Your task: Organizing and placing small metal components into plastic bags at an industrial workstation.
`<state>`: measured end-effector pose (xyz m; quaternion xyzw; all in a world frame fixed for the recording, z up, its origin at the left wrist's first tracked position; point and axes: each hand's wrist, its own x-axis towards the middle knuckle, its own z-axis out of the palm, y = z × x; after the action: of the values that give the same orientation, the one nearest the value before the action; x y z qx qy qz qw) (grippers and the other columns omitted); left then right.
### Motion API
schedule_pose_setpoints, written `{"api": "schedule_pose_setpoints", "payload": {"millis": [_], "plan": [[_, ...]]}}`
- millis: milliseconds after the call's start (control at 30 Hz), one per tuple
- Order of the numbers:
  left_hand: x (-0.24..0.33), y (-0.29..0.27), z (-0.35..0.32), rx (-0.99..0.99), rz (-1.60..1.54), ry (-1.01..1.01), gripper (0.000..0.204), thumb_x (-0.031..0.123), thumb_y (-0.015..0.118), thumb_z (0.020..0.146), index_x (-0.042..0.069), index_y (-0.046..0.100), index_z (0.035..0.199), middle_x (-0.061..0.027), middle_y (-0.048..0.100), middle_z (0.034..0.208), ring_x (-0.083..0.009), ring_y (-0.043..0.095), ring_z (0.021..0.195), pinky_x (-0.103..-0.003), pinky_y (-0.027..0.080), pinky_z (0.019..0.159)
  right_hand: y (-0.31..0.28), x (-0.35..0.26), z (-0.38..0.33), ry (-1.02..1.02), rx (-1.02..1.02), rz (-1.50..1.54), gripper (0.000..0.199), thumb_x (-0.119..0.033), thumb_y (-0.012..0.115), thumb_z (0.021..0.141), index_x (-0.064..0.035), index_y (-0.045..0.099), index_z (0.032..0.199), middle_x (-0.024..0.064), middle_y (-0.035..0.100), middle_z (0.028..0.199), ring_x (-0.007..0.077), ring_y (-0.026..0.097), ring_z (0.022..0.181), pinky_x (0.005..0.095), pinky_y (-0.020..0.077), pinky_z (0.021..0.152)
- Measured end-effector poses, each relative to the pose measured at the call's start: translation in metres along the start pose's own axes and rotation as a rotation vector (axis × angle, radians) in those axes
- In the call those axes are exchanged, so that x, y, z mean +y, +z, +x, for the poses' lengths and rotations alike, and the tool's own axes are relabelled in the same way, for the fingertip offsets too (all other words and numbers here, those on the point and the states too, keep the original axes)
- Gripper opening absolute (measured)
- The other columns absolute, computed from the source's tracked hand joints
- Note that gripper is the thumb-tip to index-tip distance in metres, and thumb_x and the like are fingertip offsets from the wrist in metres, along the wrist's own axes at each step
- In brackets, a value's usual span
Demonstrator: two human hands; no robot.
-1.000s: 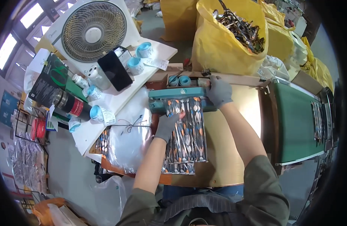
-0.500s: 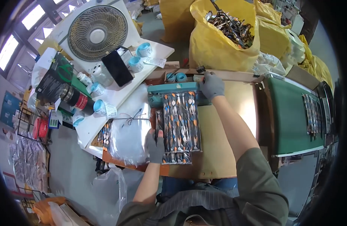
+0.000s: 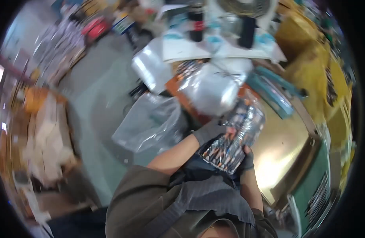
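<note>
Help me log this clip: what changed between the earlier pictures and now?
The clear packet of tools left the teal sealer and came off the table toward the body; left hand and right hand now both grip it. The view swung left. Sealer and stack of clear bags stayed put.

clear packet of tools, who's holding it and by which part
Both gloved hands hold the clear packet of tools: the left hand on its left edge, the right hand at its lower right corner.
</note>
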<state>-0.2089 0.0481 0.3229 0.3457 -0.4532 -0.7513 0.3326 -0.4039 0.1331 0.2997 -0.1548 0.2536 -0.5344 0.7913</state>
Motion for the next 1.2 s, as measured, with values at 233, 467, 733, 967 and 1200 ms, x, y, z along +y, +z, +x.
{"api": "schedule_pose_setpoints", "payload": {"millis": [233,467,733,967,1200], "plan": [[0.106,-0.092,-0.210,0.811,1.199,0.303,0.047,0.027,0.078,0.071,0.002,0.062,0.107,-0.0092,0.061,0.095,-0.0216,0.060,0.080,-0.034,0.050,0.069,0.051,-0.007,0.135,0.556,0.013,-0.057,0.052,-0.003,0.059,0.078,0.0033,0.043,0.127,0.0191,0.059,0.110,0.0253,0.062,0.092,0.0368,0.0521,0.079],[-0.017,-0.196,-0.298,1.498,1.136,-0.276,0.049,0.045,0.058,0.084,-0.003,0.064,0.078,-0.0150,0.060,0.064,-0.0297,0.056,0.056,-0.040,0.046,0.058,0.262,0.145,0.155,-0.084,-0.665,-1.575,0.091,-0.037,0.083,0.059,-0.0006,0.038,0.129,0.0169,0.055,0.115,0.0276,0.054,0.106,0.0348,0.0426,0.090],[-0.016,-0.135,-0.307,1.716,0.200,0.107,0.037,0.032,0.054,0.091,-0.002,0.062,0.077,0.0010,0.053,0.068,-0.0074,0.044,0.063,-0.028,0.038,0.055,0.152,0.187,0.193,0.126,-1.111,-2.112,0.063,-0.039,0.061,0.074,-0.0127,0.044,0.129,0.0138,0.052,0.123,0.0270,0.048,0.116,0.0339,0.0378,0.097],[0.043,-0.104,-0.305,1.410,-0.051,0.370,0.037,0.031,0.053,0.090,0.002,0.060,0.069,0.0060,0.048,0.064,-0.0047,0.041,0.063,-0.024,0.032,0.052,0.243,0.097,0.155,0.249,-0.986,-2.080,0.065,-0.042,0.050,0.085,-0.0161,0.030,0.142,0.0109,0.037,0.142,0.0244,0.037,0.129,0.0321,0.0324,0.102],[0.024,-0.141,-0.303,1.391,-0.099,0.140,0.042,0.039,0.050,0.091,0.007,0.054,0.064,0.0014,0.049,0.056,-0.0087,0.045,0.050,-0.027,0.036,0.047,0.313,0.079,0.150,0.209,-1.224,-2.749,0.064,-0.044,0.061,0.078,-0.0138,0.042,0.132,0.0123,0.047,0.132,0.0259,0.043,0.123,0.0365,0.0305,0.104]]}}
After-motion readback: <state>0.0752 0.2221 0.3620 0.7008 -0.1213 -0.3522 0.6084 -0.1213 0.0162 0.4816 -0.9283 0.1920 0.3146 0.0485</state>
